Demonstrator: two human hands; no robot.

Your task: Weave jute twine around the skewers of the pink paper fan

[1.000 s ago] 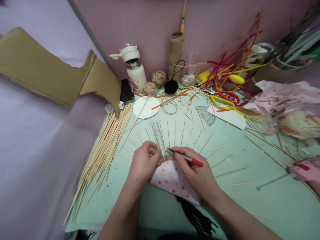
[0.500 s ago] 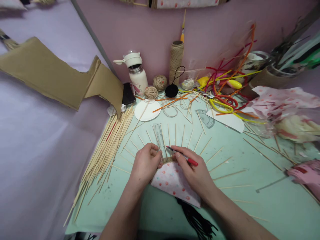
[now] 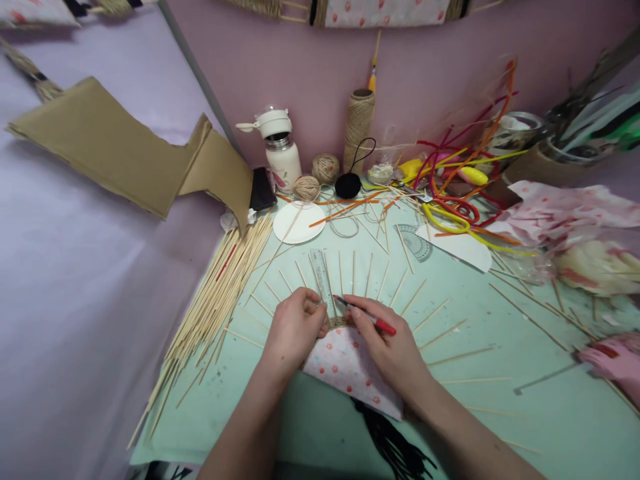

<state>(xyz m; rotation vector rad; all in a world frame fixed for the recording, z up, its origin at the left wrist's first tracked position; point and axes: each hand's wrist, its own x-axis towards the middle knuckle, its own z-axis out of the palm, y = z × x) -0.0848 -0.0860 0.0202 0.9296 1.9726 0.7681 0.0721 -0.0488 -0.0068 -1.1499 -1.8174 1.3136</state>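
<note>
Tilting our view slightly upward, we're keeping our hands apart at the cloth's (image 3: 345,363) far edge – right hand (image 3: 393,343) clamping the pen (image 3: 384,325), left hand (image 3: 291,327) touching the ruler (image 3: 320,270) – with sticks (image 3: 355,270) already fanning beyond it, loose ones (image 3: 215,300) lying left.

Pinkish-mauve wall (image 3: 300,60) behind a mint-green table (image 3: 480,440).

No legible text, ruler (image 3: 321,277) beside left hand (image 3: 295,325) and protractor (image 3: 420,248) beyond right hand (image 3: 383,330) with unreadable marks, bottle (image 3: 283,163) lettering blurred
</note>
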